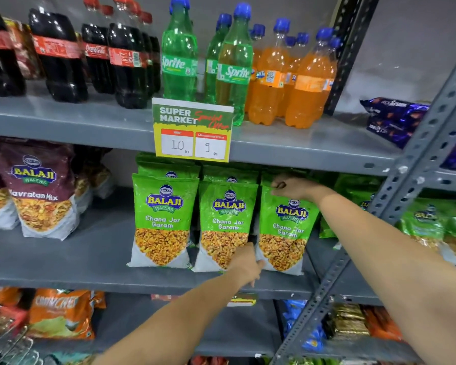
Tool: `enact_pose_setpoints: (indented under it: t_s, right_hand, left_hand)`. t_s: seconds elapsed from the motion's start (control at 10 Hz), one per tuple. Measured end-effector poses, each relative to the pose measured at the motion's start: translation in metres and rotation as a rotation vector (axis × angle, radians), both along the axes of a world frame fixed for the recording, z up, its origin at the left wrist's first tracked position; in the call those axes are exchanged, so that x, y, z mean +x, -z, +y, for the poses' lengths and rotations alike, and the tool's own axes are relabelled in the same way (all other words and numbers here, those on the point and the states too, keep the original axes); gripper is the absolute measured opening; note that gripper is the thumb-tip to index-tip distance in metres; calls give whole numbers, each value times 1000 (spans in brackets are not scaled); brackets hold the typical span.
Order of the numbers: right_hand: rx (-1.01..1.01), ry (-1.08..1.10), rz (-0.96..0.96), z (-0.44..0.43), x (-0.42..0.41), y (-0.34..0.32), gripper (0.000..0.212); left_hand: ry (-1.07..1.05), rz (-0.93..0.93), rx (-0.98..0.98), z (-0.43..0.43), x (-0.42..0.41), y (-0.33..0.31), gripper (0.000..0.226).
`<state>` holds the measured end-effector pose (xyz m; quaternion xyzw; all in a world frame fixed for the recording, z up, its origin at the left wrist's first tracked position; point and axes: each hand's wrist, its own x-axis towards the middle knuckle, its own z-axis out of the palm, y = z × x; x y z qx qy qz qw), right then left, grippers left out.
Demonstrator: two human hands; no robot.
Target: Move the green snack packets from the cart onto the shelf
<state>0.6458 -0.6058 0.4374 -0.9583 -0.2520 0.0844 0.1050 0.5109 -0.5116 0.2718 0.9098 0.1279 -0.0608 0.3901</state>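
Note:
Three rows of green snack packets stand upright on the grey middle shelf point(90, 262): a left packet point(163, 219), a middle packet point(225, 225) and a right packet point(284, 230), with more behind them. My right hand point(291, 187) pinches the top edge of the right packet. My left hand point(248, 264) rests at the bottom of that same packet, in the gap beside the middle one, fingers pressed against its lower left corner. A corner of the wire cart point(8, 343) shows at the bottom left.
Cola, green and orange soda bottles point(308, 83) stand on the shelf above, with a price sign point(192, 130) hanging over the green packets. Maroon snack bags point(41, 191) stand at the left. A slotted steel upright point(395, 198) crosses at the right, with more green packets point(427, 222) beyond it.

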Motion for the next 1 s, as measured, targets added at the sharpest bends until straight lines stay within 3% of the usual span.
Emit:
enact_pose_setpoints:
  t_s: [0.2, 0.3, 0.5, 0.6, 0.8, 1.0]
  right_hand:
    - [57, 0, 19, -3, 1, 0, 36]
    - [105, 25, -74, 2, 4, 11, 30]
    - [40, 47, -192, 6, 0, 26, 37]
    - [65, 42, -260, 4, -14, 30, 50]
    - [-101, 71, -475, 2, -59, 41, 62]
    - [-128, 45, -466, 4, -130, 49, 58]
  left_hand:
    - [-35, 64, -53, -7, 4, 7, 21]
    - [-38, 87, -92, -11, 3, 5, 8]
    - [88, -62, 155, 0, -6, 0, 28]
    - [111, -162, 342, 14, -14, -12, 34]
    - [166, -282, 622, 36, -34, -39, 37]
    - [196, -352, 758, 57, -89, -78, 43]
